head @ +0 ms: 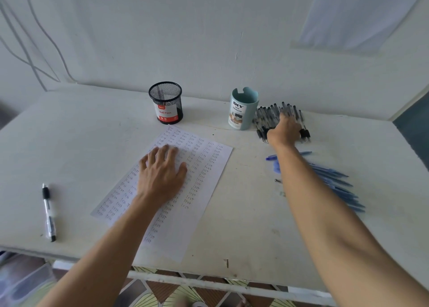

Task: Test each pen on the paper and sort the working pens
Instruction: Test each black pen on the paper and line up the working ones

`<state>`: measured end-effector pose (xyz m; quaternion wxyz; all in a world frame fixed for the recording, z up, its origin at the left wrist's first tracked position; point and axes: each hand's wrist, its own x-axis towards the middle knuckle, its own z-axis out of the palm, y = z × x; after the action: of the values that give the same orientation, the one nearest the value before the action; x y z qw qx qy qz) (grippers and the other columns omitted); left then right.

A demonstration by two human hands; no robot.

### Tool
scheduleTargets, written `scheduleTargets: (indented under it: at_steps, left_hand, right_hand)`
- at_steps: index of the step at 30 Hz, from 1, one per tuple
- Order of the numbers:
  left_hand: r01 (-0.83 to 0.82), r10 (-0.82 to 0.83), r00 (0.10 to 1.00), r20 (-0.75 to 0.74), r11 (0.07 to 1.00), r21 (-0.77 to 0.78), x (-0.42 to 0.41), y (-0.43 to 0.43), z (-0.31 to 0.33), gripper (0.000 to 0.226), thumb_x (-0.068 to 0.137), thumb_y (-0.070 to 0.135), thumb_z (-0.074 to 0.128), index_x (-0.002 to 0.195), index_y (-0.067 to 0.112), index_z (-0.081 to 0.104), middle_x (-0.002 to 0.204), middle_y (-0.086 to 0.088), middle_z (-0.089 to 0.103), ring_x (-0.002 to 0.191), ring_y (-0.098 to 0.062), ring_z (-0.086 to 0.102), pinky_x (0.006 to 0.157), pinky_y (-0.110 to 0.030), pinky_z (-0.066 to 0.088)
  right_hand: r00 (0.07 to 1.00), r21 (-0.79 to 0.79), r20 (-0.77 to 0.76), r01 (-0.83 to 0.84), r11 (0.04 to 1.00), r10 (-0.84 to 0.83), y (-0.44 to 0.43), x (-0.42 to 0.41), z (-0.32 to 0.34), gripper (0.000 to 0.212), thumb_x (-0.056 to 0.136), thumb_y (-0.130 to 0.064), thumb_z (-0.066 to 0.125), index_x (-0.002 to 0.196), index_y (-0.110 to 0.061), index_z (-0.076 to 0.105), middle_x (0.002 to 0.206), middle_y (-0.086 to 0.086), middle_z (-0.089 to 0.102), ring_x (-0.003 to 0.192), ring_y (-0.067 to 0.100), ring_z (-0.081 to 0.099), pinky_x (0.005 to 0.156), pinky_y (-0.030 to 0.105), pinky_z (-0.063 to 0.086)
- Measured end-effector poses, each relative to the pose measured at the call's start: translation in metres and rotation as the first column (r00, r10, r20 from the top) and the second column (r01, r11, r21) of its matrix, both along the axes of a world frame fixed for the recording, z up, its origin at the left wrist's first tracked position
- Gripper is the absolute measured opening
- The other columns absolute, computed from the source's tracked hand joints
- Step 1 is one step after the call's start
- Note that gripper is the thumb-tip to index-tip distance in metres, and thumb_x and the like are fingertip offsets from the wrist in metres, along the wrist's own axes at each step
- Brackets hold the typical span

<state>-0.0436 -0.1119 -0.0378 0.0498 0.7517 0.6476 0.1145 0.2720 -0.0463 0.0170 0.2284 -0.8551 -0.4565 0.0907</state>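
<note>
Thin cables [30, 58] run down the white wall [185, 39]. Patterned floor tiles [162, 290] show below the white worktop's [69, 132] front edge.

- Mid worktop [81, 132]: paper [204, 167], left hand [162, 176] flat on it.
- Behind it: cup [166, 102], organizer [242, 109] to its right.
- Right of organizer: pen pile [267, 116], right hand [284, 130] on it.
- Before the pile: pen row [336, 181].
- Far left: lone pen [48, 211].

From my seat, left hand [162, 175] bare, right hand [284, 130] bare; both forearms [336, 225] bare, slender, uncovered to frame edge
</note>
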Motion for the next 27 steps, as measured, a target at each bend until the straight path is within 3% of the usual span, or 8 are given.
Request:
scheduleTargets:
  at_steps: [6, 10, 14, 19, 23, 27]
  left_hand:
    - [0.001, -0.001, 1.000, 0.003, 1.000, -0.008, -0.002, 0.000, -0.002, 0.061, 0.094, 0.057, 0.026, 0.145, 0.025, 0.038, 0.156, 0.002, 0.037, 0.147, -0.025, 0.026, 0.120, -0.048, 0.020]
    - [-0.002, 0.002, 1.000, 0.008, 1.000, -0.008, -0.001, 0.000, 0.000, 0.064, 0.092, 0.058, 0.023, 0.144, 0.025, 0.039, 0.156, 0.002, 0.037, 0.147, -0.024, 0.025, 0.120, -0.047, 0.019]
    - [-0.004, 0.004, 1.000, 0.018, 1.000, 0.004, -0.001, 0.000, -0.001, 0.059, 0.095, 0.056, 0.028, 0.144, 0.025, 0.040, 0.156, 0.002, 0.037, 0.147, -0.024, 0.025, 0.120, -0.047, 0.018]
    - [-0.014, 0.012, 0.995, 0.097, 1.000, 0.021, 0.000, -0.002, 0.001, 0.053, 0.098, 0.051, 0.042, 0.143, 0.024, 0.043, 0.155, 0.003, 0.040, 0.147, -0.022, 0.026, 0.121, -0.045, 0.017]
    - [-0.084, 0.088, 0.962, 0.258, 0.996, -0.027, -0.002, -0.002, 0.008, 0.053, 0.093, 0.047, 0.057, 0.139, 0.021, 0.050, 0.150, 0.001, 0.047, 0.143, -0.021, 0.033, 0.120, -0.041, 0.020]
    - [-0.166, 0.191, 0.829, 0.526, 0.982, -0.094, -0.010, -0.004, 0.025, 0.035, 0.091, 0.028, 0.065, 0.124, 0.020, 0.065, 0.131, 0.001, 0.064, 0.125, -0.020, 0.054, 0.106, -0.035, 0.041]
  right_hand:
    - [0.997, 0.147, -0.073, -0.025, 0.989, 0.036, -0.004, -0.004, -0.001, 0.063, 0.088, 0.001, 0.059, 0.148, -0.002, 0.039, 0.145, 0.020, 0.048, 0.137, 0.037, 0.039, 0.113, 0.041, 0.032]
    - [0.997, 0.227, -0.026, -0.058, 0.972, 0.066, -0.017, -0.019, 0.000, 0.058, 0.085, -0.006, 0.060, 0.142, -0.008, 0.047, 0.140, 0.016, 0.052, 0.131, 0.036, 0.041, 0.108, 0.042, 0.034]
    - [0.970, 0.324, -0.017, -0.224, 0.919, 0.243, -0.048, -0.059, -0.004, 0.045, 0.083, -0.005, 0.063, 0.127, -0.007, 0.060, 0.125, 0.015, 0.062, 0.118, 0.031, 0.053, 0.096, 0.032, 0.036]
    - [0.841, 0.133, -0.057, -0.527, 0.839, 0.537, -0.099, -0.113, -0.036, 0.046, 0.086, -0.021, 0.065, 0.131, -0.013, 0.060, 0.140, 0.012, 0.051, 0.132, 0.031, 0.043, 0.107, 0.036, 0.032]
    - [0.810, -0.044, 0.066, -0.580, 0.813, 0.582, -0.118, -0.129, -0.052, 0.069, 0.086, -0.057, 0.051, 0.145, -0.020, 0.045, 0.158, 0.012, 0.030, 0.148, 0.032, 0.021, 0.119, 0.045, 0.016]
    - [0.795, -0.093, 0.112, -0.589, 0.803, 0.596, -0.120, -0.129, -0.052, 0.072, 0.090, -0.061, 0.050, 0.150, -0.024, 0.035, 0.163, 0.010, 0.020, 0.151, 0.029, 0.013, 0.121, 0.045, 0.009]
